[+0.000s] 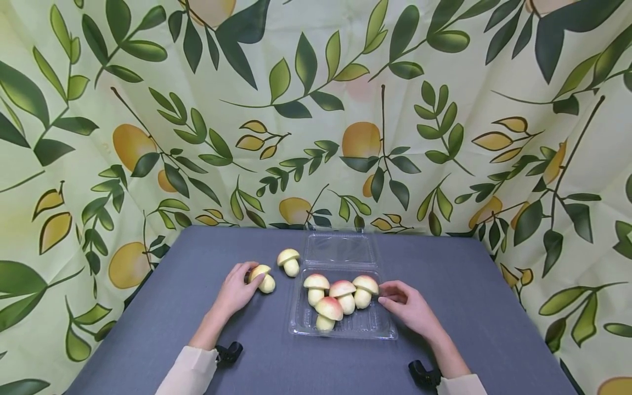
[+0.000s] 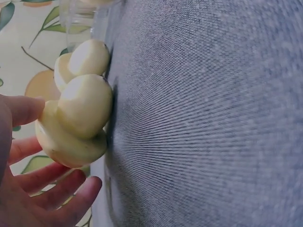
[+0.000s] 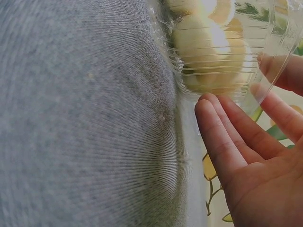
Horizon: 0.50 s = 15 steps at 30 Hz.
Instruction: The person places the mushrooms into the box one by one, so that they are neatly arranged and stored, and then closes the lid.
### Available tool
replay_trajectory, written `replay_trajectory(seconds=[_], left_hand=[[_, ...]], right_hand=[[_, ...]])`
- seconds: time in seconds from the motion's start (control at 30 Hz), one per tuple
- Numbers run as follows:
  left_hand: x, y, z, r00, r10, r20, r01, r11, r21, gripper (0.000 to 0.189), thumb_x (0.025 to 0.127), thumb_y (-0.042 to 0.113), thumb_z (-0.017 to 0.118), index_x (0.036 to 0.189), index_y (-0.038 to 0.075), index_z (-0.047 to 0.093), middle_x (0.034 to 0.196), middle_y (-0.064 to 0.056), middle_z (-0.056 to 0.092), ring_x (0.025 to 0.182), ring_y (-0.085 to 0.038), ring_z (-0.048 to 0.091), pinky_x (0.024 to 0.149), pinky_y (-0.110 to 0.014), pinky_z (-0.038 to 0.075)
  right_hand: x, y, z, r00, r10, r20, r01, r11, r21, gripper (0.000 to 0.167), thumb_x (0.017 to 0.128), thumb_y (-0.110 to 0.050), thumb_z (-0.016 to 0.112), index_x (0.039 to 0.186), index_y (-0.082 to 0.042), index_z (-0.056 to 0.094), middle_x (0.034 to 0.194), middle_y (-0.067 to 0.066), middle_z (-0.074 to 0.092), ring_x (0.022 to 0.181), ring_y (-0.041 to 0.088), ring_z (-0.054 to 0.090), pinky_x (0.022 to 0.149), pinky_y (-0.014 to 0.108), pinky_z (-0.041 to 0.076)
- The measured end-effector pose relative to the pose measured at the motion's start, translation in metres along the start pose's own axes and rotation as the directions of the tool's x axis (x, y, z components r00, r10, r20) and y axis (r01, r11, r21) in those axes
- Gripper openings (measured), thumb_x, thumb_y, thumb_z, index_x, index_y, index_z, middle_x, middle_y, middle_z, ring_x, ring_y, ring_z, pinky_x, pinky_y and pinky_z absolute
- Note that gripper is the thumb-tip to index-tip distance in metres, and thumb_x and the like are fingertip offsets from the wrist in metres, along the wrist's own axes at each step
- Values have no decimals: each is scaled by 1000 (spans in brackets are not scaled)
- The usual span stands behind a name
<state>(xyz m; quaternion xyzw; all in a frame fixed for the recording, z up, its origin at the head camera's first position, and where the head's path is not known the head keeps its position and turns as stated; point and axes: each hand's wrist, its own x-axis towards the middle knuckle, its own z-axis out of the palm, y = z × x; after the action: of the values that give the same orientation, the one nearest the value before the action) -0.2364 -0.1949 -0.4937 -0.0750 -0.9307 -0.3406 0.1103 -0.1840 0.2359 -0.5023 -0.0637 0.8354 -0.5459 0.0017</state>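
Observation:
My left hand [image 1: 238, 291] pinches a toy mushroom [image 1: 267, 283] by its cap, left of the clear plastic box [image 1: 362, 327]. In the left wrist view, the thumb and index finger are at the cap of this mushroom [image 2: 86, 106], its pale stem facing the camera. Just beyond lies another loose mushroom [image 1: 291, 267]. Several mushrooms with reddish-yellow caps [image 1: 329, 308] sit inside the box. My right hand [image 1: 410, 308] is at the box's right side; in the right wrist view its rather straight fingers [image 3: 222, 142] are against or close beside the ribbed wall, exact contact unclear.
The box's hinged lid [image 1: 340, 248] lies open toward the back of the grey tabletop [image 1: 444, 274]. Behind the table hangs a leaf-and-fruit patterned cloth [image 1: 316, 137]. Black camera mounts [image 1: 229, 354] are on both wrists.

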Motion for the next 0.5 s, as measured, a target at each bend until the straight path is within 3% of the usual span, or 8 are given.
replay_trajectory(seconds=[0.27,0.5], left_hand=[[4,-4,5,999,-34,9,35,993,-115,37,96,20,71,126,0,64,120,-19,64,112,-35,59,97,-50,46],[3,-1,8,1000,-14,-7,12,988,-155,33,94,18,73,122,2,68,113,-15,66,108,-32,61,95,-50,47]], right_hand=[[1,1,0,1000,-13,0,13,1000,0,34,93,-14,76,121,0,66,112,14,68,99,23,68,80,28,56],[0,0,0,1000,-2,-4,2,1000,2,34,92,-14,77,121,0,66,111,13,68,99,22,68,80,27,56]])
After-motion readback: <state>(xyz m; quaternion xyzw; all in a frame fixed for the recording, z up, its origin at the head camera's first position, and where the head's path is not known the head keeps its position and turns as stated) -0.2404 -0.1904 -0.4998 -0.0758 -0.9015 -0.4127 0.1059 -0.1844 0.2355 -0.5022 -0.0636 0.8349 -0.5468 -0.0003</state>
